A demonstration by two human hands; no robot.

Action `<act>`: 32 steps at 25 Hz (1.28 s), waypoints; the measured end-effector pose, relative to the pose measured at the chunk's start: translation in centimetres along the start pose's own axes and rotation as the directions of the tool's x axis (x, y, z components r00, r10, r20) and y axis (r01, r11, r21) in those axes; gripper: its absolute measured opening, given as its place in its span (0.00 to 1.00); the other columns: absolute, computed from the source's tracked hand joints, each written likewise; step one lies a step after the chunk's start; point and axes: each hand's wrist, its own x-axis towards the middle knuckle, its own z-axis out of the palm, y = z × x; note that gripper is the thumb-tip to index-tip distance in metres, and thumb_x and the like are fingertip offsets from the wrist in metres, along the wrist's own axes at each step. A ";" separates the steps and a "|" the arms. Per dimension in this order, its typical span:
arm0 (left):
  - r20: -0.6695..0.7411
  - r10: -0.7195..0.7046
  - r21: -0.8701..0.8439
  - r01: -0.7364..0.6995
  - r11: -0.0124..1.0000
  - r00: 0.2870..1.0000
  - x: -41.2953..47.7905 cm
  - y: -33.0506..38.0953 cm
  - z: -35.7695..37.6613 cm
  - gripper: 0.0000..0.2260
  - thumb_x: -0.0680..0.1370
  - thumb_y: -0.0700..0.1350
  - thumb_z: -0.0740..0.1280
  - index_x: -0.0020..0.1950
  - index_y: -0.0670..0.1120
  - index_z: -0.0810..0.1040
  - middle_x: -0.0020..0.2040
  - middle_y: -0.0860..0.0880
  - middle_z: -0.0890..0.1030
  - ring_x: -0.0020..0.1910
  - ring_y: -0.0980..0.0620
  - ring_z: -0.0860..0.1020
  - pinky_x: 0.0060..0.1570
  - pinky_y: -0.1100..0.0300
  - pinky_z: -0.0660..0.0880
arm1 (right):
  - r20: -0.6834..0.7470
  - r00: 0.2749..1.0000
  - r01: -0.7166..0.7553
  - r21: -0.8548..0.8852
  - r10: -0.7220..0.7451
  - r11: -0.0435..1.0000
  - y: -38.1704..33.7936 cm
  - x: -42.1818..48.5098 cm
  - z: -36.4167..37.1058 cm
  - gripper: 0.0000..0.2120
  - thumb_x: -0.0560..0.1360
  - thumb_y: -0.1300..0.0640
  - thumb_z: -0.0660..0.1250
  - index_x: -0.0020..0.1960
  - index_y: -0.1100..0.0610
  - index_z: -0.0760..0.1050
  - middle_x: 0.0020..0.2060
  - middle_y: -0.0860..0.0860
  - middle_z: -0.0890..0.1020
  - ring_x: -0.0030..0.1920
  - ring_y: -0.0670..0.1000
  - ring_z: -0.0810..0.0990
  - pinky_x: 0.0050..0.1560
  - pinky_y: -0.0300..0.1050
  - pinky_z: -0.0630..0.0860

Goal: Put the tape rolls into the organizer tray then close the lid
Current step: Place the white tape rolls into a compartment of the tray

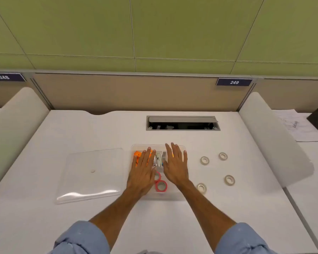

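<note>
The white desk (81, 129) carries everything. On it, at about nine o'clock from the organizer tray (180, 197), lies the clear lid (92, 173), flat and well apart from any hinge, so it seems to be a loose piece. The tray itself is clear and low, with orange items (138, 154) in its far-left compartment and metal clips (159, 159) in the middle one.

Both hands hover or rest over the tray, palms down. The left hand (142, 174) has its fingers straight and slightly apart, holding nothing; the right hand (175, 165) is the same, fingers spread and empty. Whether they touch the tray cannot be told.

Two pink tape rolls (161, 186) already sit in the tray's near compartment, at six o'clock from the clips. Four clear tape rolls (204, 160) remain on the desk at three o'clock from the tray, scattered and apart from one another; the nearest one (202, 187) lies just beside the right wrist.

The main risks, as I judge them: the clear rolls are pale on a white surface and easy to overlook, so the lid could go on with one left out. Rolls can tip on edge and roll toward the desk's right side. The pink rolls crowd the near compartment, so added rolls may stack high and stop the lid seating. Reaching across for the lid, the left forearm could drag the light tray.

A recessed cable hatch (183, 123) at twelve o'clock stands clear of the work.
</note>
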 end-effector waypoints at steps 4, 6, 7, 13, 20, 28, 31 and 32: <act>0.017 -0.030 -0.091 0.031 0.995 0.999 -4.2 0.2 3.4 0.26 0.88 0.53 0.48 0.86 0.49 0.48 0.88 0.49 0.46 0.87 0.47 0.46 0.86 0.39 0.48 | 0.048 0.999 0.019 0.005 -0.019 1.000 1.2 -3.3 2.4 0.31 0.88 0.50 0.56 0.88 0.48 0.48 0.88 0.49 0.49 0.89 0.52 0.46 0.88 0.60 0.43; 0.032 0.022 -0.050 -0.021 0.999 0.999 -5.9 0.5 5.3 0.27 0.89 0.52 0.51 0.86 0.50 0.47 0.87 0.50 0.44 0.87 0.48 0.45 0.86 0.40 0.47 | 0.054 0.998 0.022 -0.001 -0.022 1.000 2.0 -4.9 3.3 0.30 0.88 0.49 0.54 0.88 0.48 0.48 0.88 0.48 0.48 0.89 0.51 0.46 0.88 0.60 0.43; 0.042 0.035 -0.073 -0.032 0.997 0.998 -6.7 0.8 5.9 0.27 0.89 0.51 0.53 0.86 0.49 0.47 0.87 0.50 0.45 0.87 0.48 0.45 0.87 0.41 0.49 | 0.036 0.999 0.021 0.008 -0.021 1.000 2.5 -5.6 3.6 0.30 0.89 0.49 0.54 0.88 0.47 0.49 0.88 0.47 0.48 0.89 0.50 0.46 0.88 0.60 0.44; 0.116 0.081 -0.080 -0.072 0.994 0.990 -9.8 1.7 7.9 0.29 0.88 0.56 0.53 0.87 0.53 0.47 0.88 0.53 0.48 0.87 0.53 0.43 0.87 0.40 0.50 | -0.125 0.965 -0.211 0.159 0.231 0.965 6.0 -8.4 3.6 0.24 0.89 0.53 0.55 0.85 0.50 0.61 0.86 0.48 0.59 0.87 0.50 0.58 0.88 0.59 0.51; 0.157 0.105 -0.026 -0.102 0.994 0.982 -10.3 1.5 8.2 0.28 0.89 0.54 0.52 0.87 0.53 0.44 0.88 0.52 0.46 0.87 0.51 0.43 0.86 0.38 0.51 | 0.073 0.908 -0.419 0.103 0.413 0.902 10.2 -11.1 3.9 0.31 0.85 0.55 0.62 0.85 0.53 0.56 0.85 0.52 0.58 0.84 0.53 0.62 0.83 0.54 0.64; 0.196 0.066 0.004 -0.068 0.998 0.978 -10.4 1.9 8.2 0.28 0.89 0.56 0.50 0.86 0.53 0.42 0.88 0.51 0.43 0.87 0.50 0.41 0.86 0.38 0.48 | 0.082 0.893 -0.449 0.151 0.441 0.881 11.3 -10.7 3.4 0.20 0.83 0.57 0.67 0.74 0.52 0.72 0.68 0.52 0.76 0.70 0.56 0.75 0.68 0.55 0.75; 0.186 0.048 0.006 -0.050 0.999 0.981 -10.5 2.2 8.3 0.28 0.88 0.55 0.50 0.86 0.53 0.43 0.88 0.51 0.45 0.87 0.49 0.42 0.85 0.37 0.49 | -0.101 0.910 -0.364 0.272 0.403 0.891 10.4 -9.9 2.5 0.18 0.82 0.50 0.70 0.70 0.52 0.76 0.63 0.50 0.80 0.65 0.54 0.79 0.64 0.53 0.75; 0.186 0.041 0.008 -0.043 0.999 0.982 -10.5 2.3 8.3 0.28 0.88 0.55 0.50 0.86 0.53 0.43 0.88 0.50 0.46 0.87 0.48 0.43 0.86 0.37 0.49 | -0.134 0.932 -0.292 0.269 0.336 0.918 10.0 -9.6 2.3 0.18 0.81 0.48 0.71 0.69 0.51 0.77 0.62 0.49 0.81 0.63 0.53 0.79 0.64 0.52 0.75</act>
